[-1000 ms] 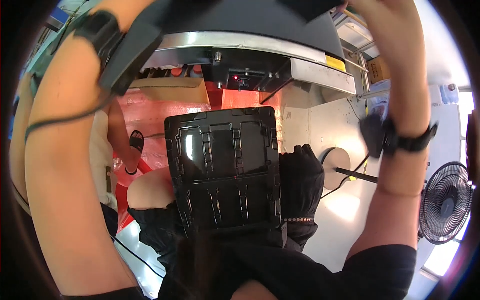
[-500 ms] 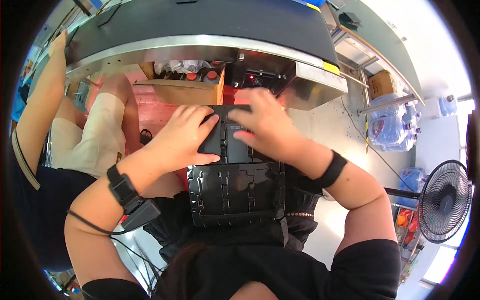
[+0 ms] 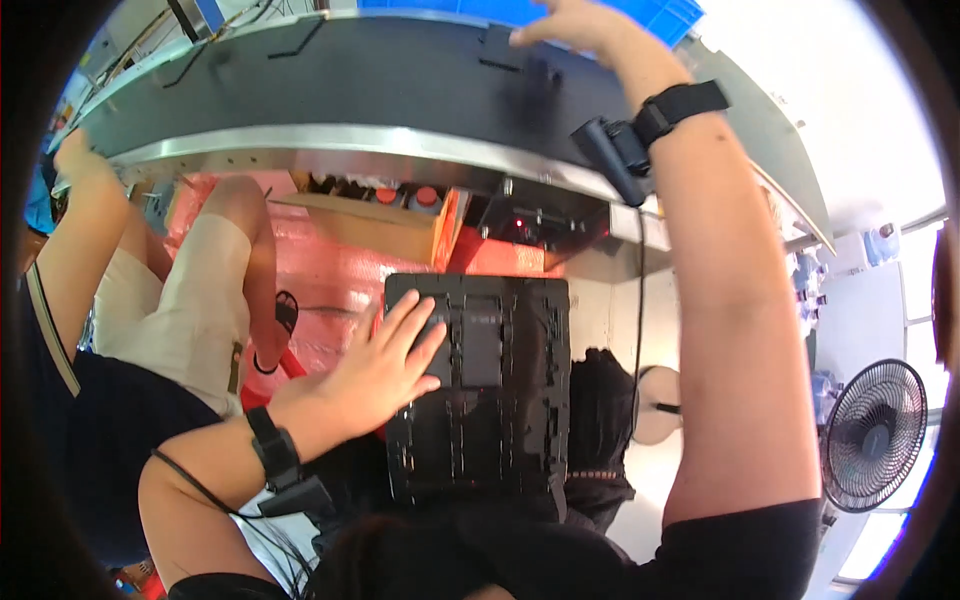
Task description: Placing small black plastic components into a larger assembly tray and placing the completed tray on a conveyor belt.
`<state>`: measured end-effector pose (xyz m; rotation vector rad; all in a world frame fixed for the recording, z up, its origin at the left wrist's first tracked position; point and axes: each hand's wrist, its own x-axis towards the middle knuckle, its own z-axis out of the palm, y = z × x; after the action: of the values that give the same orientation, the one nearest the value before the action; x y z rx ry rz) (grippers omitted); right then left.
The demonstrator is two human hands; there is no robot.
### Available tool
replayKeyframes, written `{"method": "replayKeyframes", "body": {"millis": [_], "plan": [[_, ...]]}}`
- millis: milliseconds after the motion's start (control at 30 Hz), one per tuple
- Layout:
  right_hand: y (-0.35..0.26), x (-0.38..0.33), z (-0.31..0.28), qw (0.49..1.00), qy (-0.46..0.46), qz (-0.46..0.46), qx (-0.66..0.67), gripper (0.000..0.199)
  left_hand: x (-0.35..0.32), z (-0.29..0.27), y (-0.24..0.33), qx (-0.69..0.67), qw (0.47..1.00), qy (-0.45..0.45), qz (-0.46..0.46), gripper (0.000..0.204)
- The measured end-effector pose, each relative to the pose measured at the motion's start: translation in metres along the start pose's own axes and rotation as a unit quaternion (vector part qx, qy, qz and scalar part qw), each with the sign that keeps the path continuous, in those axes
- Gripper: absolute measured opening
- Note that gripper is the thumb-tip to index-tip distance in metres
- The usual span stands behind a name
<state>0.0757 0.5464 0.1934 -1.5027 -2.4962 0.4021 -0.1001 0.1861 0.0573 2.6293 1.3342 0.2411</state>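
Note:
A black moulded plastic tray [image 3: 530,450] with rows of compartments rests on my lap. Dark flat rectangular pieces, one of them a grey-black piece [image 3: 482,350], lie in its far half. My left hand [image 3: 385,365] lies over the tray's left side, fingers spread and touching a piece there. Far forward above the dark belt, my right hand [image 3: 590,28] reaches out with fingers apart, partly cut off by the upper edge. Close to its fingertips on the belt is a thin black flat piece [image 3: 500,48]; whether they touch cannot be told.
The long dark belt [image 3: 400,75] has a metal rim and carries more thin black pieces [image 3: 297,38]. Behind it stands a blue crate [image 3: 660,15]. A cardboard box [image 3: 370,230] with red-capped bottles sits underneath. Another person's leg [image 3: 215,270] is close on the left; a fan [image 3: 875,435] stands right.
My right hand has left the tray and stretched forward over the belt. My left hand has moved back slightly, its fingers now flat on the tray. The view has shifted, showing more belt.

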Motion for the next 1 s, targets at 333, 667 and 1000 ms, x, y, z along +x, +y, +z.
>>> {"method": "replayKeyframes", "body": {"millis": [333,667,1000], "plan": [[0.018,-0.029,-0.043,0.984,-0.067,-0.005,-0.162,0.043,0.132,-0.137,-0.114,0.075,0.912,0.403,-0.006,0.046],[-0.033,-0.208,-0.036,0.936,-0.1,-0.097,0.324,0.031,0.189,-0.146,-0.226,0.074,0.98,0.061,-0.175,0.051],[0.005,-0.281,0.116,0.969,-0.079,-0.154,0.178,0.036,0.196,-0.175,-0.123,0.036,0.985,-0.081,-0.148,0.085]]}}
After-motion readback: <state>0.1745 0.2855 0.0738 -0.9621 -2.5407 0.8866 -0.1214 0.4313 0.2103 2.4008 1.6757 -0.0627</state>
